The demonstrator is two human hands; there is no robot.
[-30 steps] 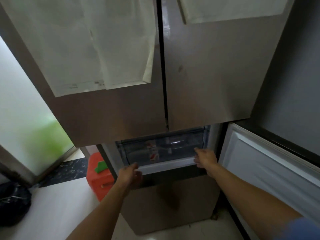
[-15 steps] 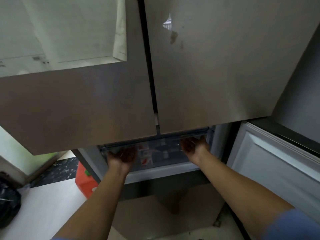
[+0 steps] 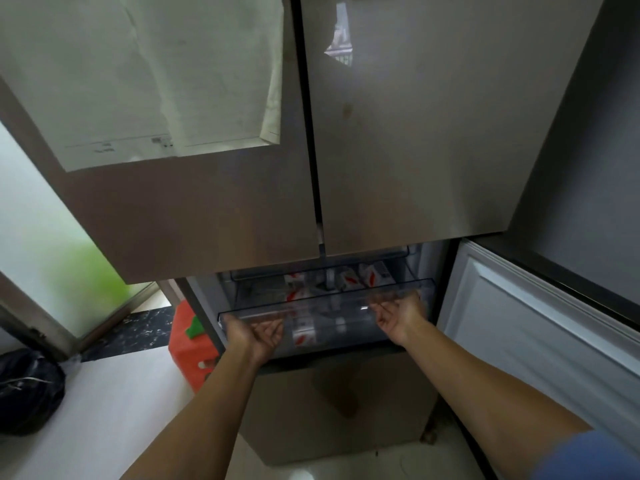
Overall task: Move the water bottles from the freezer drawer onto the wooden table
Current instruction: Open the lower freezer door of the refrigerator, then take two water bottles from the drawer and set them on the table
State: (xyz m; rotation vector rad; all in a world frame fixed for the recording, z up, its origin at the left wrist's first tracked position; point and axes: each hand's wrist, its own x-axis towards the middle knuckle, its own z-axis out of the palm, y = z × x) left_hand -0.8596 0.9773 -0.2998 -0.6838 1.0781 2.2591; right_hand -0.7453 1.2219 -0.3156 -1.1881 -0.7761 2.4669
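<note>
A clear plastic freezer drawer (image 3: 325, 301) stands pulled out below the two closed upper fridge doors. Inside it lie several water bottles (image 3: 370, 276) with white and red labels, seen through the clear front. My left hand (image 3: 254, 336) grips the drawer's front rim at its left end, palm up. At the right end of the same rim, my right hand (image 3: 398, 315) holds on with curled fingers.
The freezer's white door (image 3: 540, 327) hangs open to the right. A red container with a green cap (image 3: 188, 344) stands on the floor left of the fridge. A black bag (image 3: 29, 389) lies at the far left. The closed lower door (image 3: 339, 407) is under the drawer.
The drawer has slid out toward me with both hands on its front rim. More bottles show inside it now. The camera has tilted slightly.
</note>
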